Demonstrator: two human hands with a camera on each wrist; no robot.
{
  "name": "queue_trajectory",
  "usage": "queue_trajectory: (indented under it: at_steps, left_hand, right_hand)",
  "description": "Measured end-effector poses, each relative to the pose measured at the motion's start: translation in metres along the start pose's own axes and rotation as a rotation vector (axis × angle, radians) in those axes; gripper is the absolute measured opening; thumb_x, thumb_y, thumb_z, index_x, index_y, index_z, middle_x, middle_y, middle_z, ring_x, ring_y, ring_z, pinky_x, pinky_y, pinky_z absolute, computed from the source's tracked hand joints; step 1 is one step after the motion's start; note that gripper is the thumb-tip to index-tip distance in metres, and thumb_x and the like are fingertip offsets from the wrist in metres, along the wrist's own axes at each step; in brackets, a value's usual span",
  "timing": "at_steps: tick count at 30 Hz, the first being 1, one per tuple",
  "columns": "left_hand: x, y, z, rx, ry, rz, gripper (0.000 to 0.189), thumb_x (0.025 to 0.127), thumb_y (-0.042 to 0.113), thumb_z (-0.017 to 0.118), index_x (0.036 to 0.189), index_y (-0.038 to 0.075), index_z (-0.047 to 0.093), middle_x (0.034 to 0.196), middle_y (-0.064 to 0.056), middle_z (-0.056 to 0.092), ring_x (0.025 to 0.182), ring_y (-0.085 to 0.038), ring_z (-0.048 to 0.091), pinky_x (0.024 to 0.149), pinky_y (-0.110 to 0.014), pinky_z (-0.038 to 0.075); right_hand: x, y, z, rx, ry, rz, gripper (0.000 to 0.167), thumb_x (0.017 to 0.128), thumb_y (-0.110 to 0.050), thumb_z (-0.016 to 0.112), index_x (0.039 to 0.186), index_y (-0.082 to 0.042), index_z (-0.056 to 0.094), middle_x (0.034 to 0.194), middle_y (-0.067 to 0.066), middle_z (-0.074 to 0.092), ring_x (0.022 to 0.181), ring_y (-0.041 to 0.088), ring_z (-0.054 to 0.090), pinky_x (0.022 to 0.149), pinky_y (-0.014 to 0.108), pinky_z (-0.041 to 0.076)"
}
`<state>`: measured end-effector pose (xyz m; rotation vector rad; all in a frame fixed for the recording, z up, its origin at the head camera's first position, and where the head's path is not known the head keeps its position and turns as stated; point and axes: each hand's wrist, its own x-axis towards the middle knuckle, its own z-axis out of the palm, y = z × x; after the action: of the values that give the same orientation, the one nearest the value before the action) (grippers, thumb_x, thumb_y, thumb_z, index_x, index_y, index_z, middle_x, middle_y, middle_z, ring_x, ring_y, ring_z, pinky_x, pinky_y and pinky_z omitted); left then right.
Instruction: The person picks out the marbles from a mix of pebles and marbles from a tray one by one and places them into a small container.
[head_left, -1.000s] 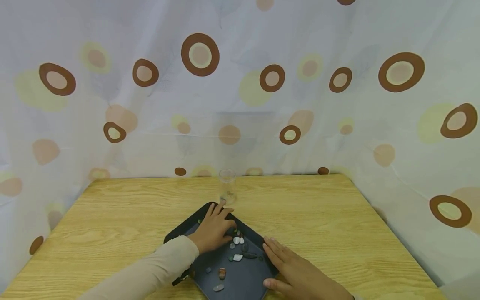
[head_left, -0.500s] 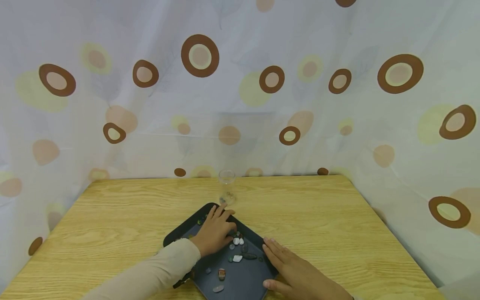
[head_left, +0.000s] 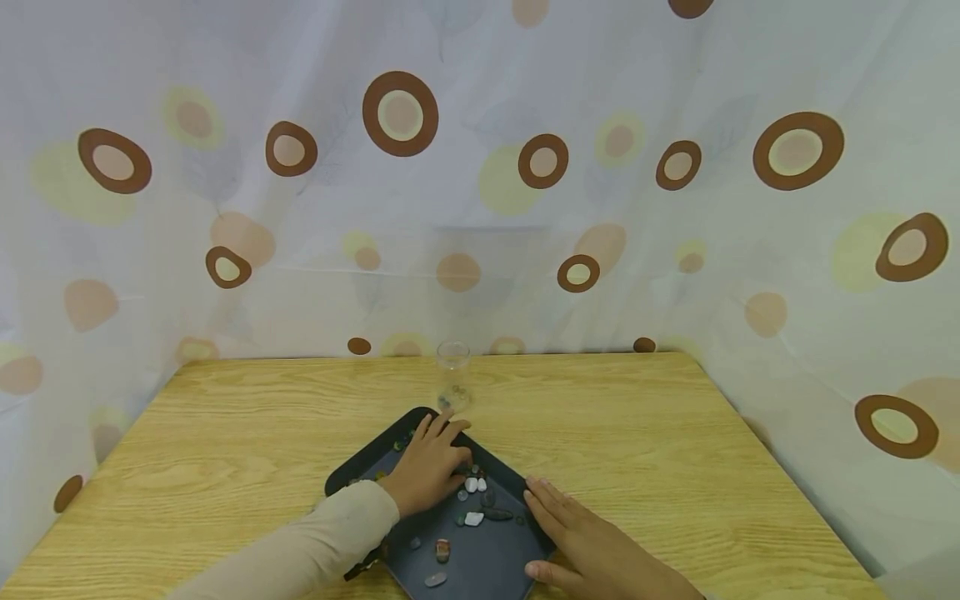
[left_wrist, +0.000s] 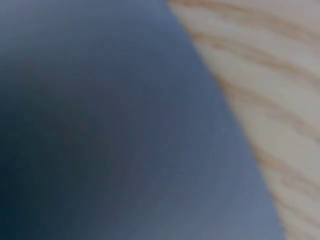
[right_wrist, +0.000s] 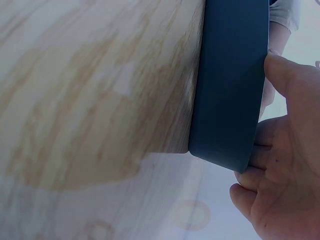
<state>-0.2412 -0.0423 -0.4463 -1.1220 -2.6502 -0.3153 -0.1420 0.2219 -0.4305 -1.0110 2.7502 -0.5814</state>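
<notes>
A dark tray (head_left: 491,558) lies turned cornerwise on the table, with small stones scattered in it. My left hand (head_left: 423,475) is low over its far part, thumb and forefinger spread apart beside several small dark stones and the white stones (head_left: 476,484); its other fingers point toward the far corner. My right hand (head_left: 592,542) rests against the tray's right corner with straight fingers; in the right wrist view, thumb and fingers (right_wrist: 247,197) touch the rim beside the outer wall (right_wrist: 227,85). The left wrist view shows only a blurred tray wall (left_wrist: 150,125), no hand.
Just beyond the tray's far corner stands a clear glass (head_left: 453,375) with a few small bits at its bottom. A reddish-brown stone (head_left: 443,550) and a pale oblong stone (head_left: 436,579) lie in the near part. The wood-grain table (head_left: 637,417) meets a patterned curtain (head_left: 480,192).
Both hands and the tray stay nearly in place. The left thumb and forefinger shift very slightly by the stones; the head view tilts up a little.
</notes>
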Motion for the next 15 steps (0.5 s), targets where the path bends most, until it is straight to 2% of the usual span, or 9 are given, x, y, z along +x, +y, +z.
queue_trajectory:
  at_steps: [7, 10, 15]
  left_hand:
    - [-0.001, 0.001, -0.009, 0.022, 0.015, 0.039, 0.008, 0.081, 0.024, 0.078, 0.084, 0.022, 0.071, 0.136, -0.012, 0.050, 0.135, -0.040, 0.035, 0.105, -0.064, 0.030]
    - [0.001, 0.002, -0.018, 0.032, 0.023, 0.050, 0.007, 0.082, 0.025, 0.077, 0.084, 0.024, 0.069, 0.136, -0.011, 0.049, 0.135, -0.039, 0.035, 0.107, -0.062, 0.030]
    - [0.010, 0.002, -0.039, 0.023, 0.077, 0.056, 0.009, 0.082, 0.025, 0.077, 0.085, 0.023, 0.069, 0.137, -0.011, 0.049, 0.135, -0.038, 0.035, 0.107, -0.062, 0.030]
  right_hand:
    - [0.000, 0.000, 0.001, -0.004, 0.001, 0.004, 0.075, 0.097, -0.051, 0.045, 0.151, -0.002, 0.026, 0.157, 0.018, 0.020, 0.141, 0.039, 0.026, 0.112, 0.050, 0.029]
    - [0.000, 0.000, 0.001, -0.011, 0.005, 0.002, 0.075, 0.097, -0.050, 0.046, 0.150, -0.001, 0.027, 0.157, 0.019, 0.020, 0.141, 0.039, 0.026, 0.111, 0.050, 0.031]
    - [0.001, 0.000, 0.002, -0.048, 0.026, -0.009, 0.074, 0.097, -0.050, 0.046, 0.149, 0.000, 0.029, 0.156, 0.019, 0.022, 0.140, 0.039, 0.028, 0.107, 0.051, 0.035]
